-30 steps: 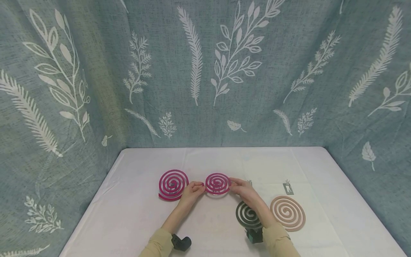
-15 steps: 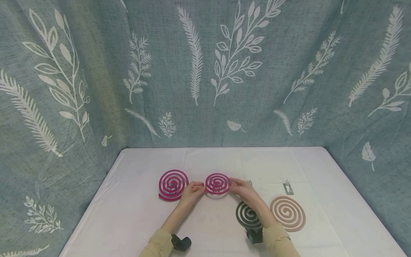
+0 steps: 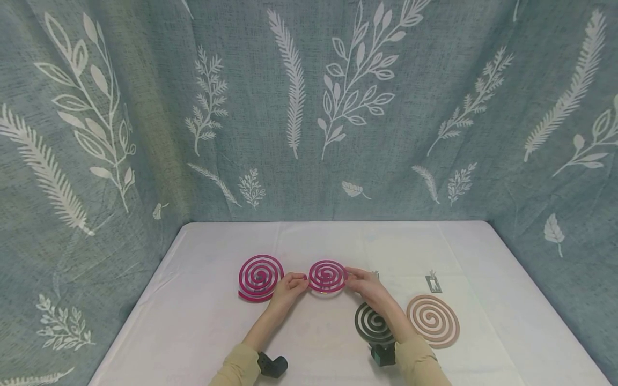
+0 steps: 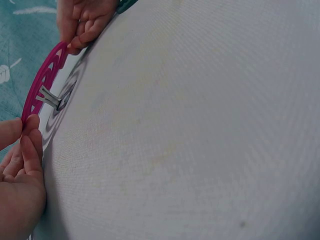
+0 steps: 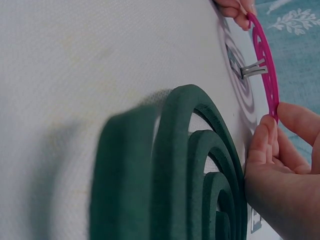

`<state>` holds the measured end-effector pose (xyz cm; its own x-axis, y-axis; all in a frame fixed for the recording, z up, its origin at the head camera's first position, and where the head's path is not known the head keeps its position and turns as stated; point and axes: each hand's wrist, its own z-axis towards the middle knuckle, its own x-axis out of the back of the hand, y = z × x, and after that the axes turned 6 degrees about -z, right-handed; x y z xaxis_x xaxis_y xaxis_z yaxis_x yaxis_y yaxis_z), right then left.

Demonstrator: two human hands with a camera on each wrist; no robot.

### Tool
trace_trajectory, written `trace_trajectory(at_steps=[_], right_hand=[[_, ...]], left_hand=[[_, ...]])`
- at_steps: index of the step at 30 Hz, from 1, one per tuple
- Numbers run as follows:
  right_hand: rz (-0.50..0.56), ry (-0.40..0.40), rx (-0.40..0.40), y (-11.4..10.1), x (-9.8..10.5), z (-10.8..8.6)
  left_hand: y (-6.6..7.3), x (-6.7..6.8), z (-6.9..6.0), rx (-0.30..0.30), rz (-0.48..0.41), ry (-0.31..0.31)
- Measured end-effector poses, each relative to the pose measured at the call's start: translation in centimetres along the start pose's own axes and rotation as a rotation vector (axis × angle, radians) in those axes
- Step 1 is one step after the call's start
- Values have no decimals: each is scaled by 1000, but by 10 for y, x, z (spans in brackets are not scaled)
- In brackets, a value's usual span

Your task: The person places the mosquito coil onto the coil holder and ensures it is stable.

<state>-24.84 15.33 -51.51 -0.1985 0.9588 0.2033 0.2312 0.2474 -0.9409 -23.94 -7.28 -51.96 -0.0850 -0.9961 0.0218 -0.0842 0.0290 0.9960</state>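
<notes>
Both hands pinch opposite edges of a pink spiral coil (image 3: pixel 328 261), which sits raised on a small metal stand (image 4: pixel 50 97) above the white table. The left hand (image 3: pixel 288 288) has thumb and finger on the coil's left edge; the right hand (image 3: pixel 368 286) grips its right edge. In the right wrist view the same stand (image 5: pixel 254 70) rises under the pink coil (image 5: pixel 270 75), and the right hand (image 5: pixel 285 160) pinches the coil's near end. Behind the left hand lies another pink spiral (image 3: pixel 251 262), partly covered by that hand.
A dark green spiral (image 3: pixel 367 335) lies under the right forearm, with a brown spiral (image 3: pixel 451 329) to its right. Farther back is a small metal stand piece (image 3: pixel 434 285). Dark wrist devices (image 3: pixel 273 365) are by both sleeves. A patterned curtain (image 3: pixel 309 107) surrounds the table.
</notes>
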Motion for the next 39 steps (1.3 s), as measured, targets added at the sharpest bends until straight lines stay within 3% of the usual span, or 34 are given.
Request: trace_trajectory(at_steps=[6,10,39], right_hand=[[25,2,-1,0,0,1],[25,4,-1,1,0,1],[23,-10,0,2,0,0]], left_hand=[[23,-1,-14,5,-11,-22],[29,-1,-19,2,-8,-26],[27,-1,-18,-6,-6,-24]])
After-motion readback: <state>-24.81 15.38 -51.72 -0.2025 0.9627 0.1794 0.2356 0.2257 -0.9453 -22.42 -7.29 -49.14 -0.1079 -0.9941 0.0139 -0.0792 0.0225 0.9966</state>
